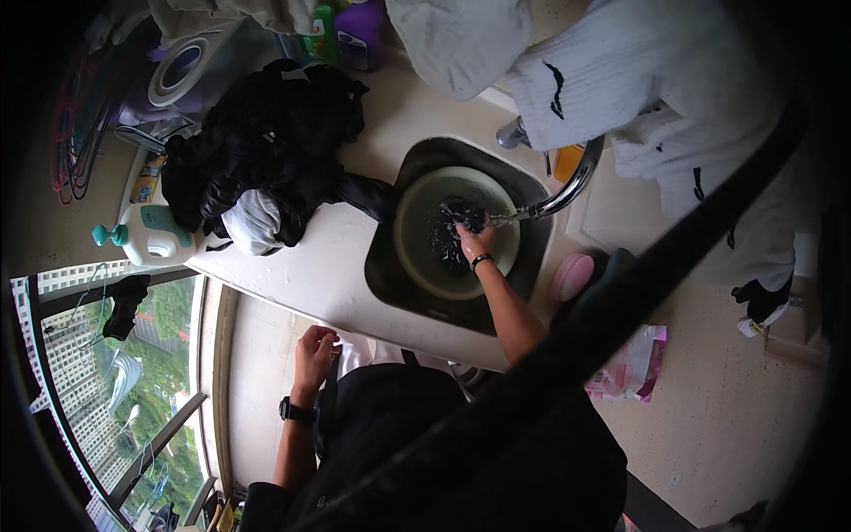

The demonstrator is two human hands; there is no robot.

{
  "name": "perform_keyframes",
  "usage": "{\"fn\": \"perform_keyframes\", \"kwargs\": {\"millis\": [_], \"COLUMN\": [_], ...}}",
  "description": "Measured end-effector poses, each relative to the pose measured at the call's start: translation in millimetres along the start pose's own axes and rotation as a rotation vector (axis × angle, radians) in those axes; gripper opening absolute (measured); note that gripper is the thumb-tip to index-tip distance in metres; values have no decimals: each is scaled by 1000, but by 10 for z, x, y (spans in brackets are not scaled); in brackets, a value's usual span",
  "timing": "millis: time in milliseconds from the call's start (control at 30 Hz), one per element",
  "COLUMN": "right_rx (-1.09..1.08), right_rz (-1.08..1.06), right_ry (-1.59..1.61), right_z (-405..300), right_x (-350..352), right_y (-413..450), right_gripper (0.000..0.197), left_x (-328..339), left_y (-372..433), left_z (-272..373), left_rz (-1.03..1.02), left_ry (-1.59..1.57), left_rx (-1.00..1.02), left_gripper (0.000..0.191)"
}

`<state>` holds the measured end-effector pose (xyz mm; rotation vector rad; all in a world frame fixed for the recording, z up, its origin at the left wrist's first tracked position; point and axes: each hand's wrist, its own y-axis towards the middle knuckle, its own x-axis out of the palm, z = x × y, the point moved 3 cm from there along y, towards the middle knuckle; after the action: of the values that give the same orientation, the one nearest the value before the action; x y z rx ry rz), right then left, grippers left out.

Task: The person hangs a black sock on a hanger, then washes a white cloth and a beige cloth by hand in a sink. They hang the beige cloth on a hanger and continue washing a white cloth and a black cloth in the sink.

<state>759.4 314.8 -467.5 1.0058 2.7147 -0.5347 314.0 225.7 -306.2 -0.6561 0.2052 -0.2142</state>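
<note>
My right hand (475,238) is in a round, pale basin (405,256) of water, gripping a dark wet cloth (463,213). Water runs from the curved chrome faucet (568,193) onto the hand and cloth. The basin sits inside a dark sink (385,272) set in a white counter (299,266). My left hand (316,352) hangs by the counter's front edge, fingers curled, with nothing visible in it; a dark strap runs just beside it. A large heap of black clothes (266,139) lies left of the sink, one end hanging over its rim. A white cloth (252,223) pokes out of the heap.
White socks (592,73) hang above the faucet. A pink scrub brush (572,276) lies right of the sink. On the left stands a white pump bottle (156,233); purple (359,36) and green (319,33) bottles stand behind. A black bar crosses the view at right. Windows (133,372) are at left.
</note>
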Motion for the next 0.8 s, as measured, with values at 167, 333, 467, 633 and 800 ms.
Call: {"fn": "perform_keyframes", "kwargs": {"millis": [167,333,467,633,800], "right_rx": [-78,-68,46,212,341], "right_rz": [-255,-356,-161,-266,-465], "right_ry": [133,-364,-685,-476,-517], "right_z": [-636,-590,-499,-271,-100], "right_x": [-261,-522,-602,-350,-114], "right_y": [-395,-411,-378,-339,-449], "right_gripper": [59,49,58,88,90], "left_x": [432,911,1220,1309,1120], "left_y": [250,522,434,185,-5], "left_z": [788,1000,1002,822,714], "left_rz": [-193,-330,-416,-466,-506], "left_ry": [144,273,285,364,501], "left_rx": [227,464,503,373,386], "left_gripper": [18,11,10,11,12]}}
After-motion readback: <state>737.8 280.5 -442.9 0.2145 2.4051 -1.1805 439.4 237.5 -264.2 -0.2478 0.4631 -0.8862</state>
